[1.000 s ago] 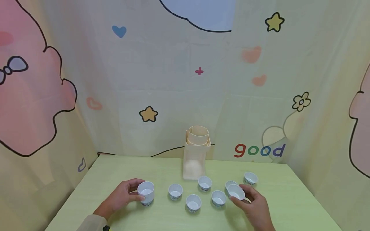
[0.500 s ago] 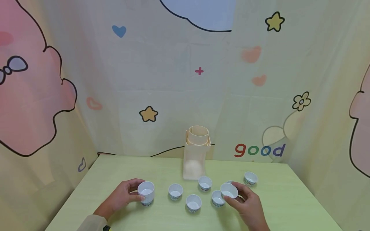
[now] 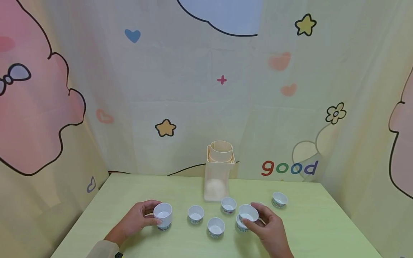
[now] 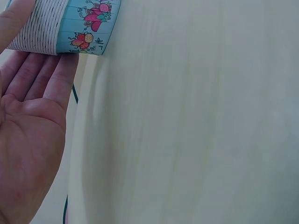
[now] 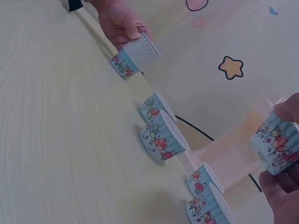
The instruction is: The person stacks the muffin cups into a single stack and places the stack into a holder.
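My left hand [image 3: 140, 218] grips a stack of nested paper baking cups [image 3: 163, 215] at the table's left. Many white rims show along the stack [image 4: 39, 28] in the left wrist view, above a light blue, fruit-printed wall. My right hand [image 3: 271, 229] pinches a single paper baking cup [image 5: 278, 142] between thumb and fingers, raised and slightly tilted. In the head view this cup overlaps a standing cup [image 3: 240, 225] beneath it. Closest to the left hand's stack is another upright cup [image 3: 195, 215], with one more [image 3: 216, 228] in front at centre.
A cream plastic dispenser-like holder [image 3: 217, 182] with a round tube on top stands at the table's back. Beside its base sits a cup [image 3: 228, 206]. Farther right is another cup [image 3: 279, 200]. A printed cloth [image 3: 187, 89] hangs behind the pale green table [image 3: 145, 190].
My right hand has moved left with its cup, from over a cup farther right to over the standing cup beside it. The left hand and its stack have stayed put.
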The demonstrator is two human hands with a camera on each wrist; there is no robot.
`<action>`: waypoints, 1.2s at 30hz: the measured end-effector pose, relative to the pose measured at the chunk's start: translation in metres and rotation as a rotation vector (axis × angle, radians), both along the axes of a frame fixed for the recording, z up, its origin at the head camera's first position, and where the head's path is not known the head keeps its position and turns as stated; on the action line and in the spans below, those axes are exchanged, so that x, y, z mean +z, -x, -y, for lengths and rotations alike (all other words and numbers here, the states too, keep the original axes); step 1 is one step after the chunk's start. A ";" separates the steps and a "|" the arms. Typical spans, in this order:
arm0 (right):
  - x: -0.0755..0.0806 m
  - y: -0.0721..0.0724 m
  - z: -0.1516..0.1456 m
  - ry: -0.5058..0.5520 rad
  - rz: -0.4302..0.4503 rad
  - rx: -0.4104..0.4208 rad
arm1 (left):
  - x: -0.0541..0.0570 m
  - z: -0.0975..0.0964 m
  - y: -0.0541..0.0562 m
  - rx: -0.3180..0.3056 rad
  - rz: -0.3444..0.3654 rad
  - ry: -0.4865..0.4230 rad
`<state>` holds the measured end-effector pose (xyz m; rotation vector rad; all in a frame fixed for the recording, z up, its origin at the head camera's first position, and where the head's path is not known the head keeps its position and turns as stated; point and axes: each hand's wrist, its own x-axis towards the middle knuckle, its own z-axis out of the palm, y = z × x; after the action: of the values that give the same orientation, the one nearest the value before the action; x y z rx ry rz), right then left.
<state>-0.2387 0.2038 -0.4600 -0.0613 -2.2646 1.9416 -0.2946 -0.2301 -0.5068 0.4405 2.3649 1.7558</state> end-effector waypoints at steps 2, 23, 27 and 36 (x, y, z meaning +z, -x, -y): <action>0.000 0.000 0.003 0.000 0.004 0.002 | 0.000 0.000 0.000 -0.001 0.000 0.000; -0.009 -0.006 0.041 0.125 -0.064 0.104 | 0.000 0.000 0.000 -0.010 -0.005 -0.007; -0.010 -0.005 0.049 0.151 -0.086 0.133 | 0.000 0.001 0.000 -0.022 -0.022 -0.020; -0.013 -0.002 0.065 0.191 -0.094 0.173 | 0.000 0.001 0.001 -0.026 -0.037 -0.023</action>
<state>-0.2368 0.1392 -0.4732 0.2053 -2.0817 2.1922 -0.2952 -0.2311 -0.5068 0.5089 2.3550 1.7809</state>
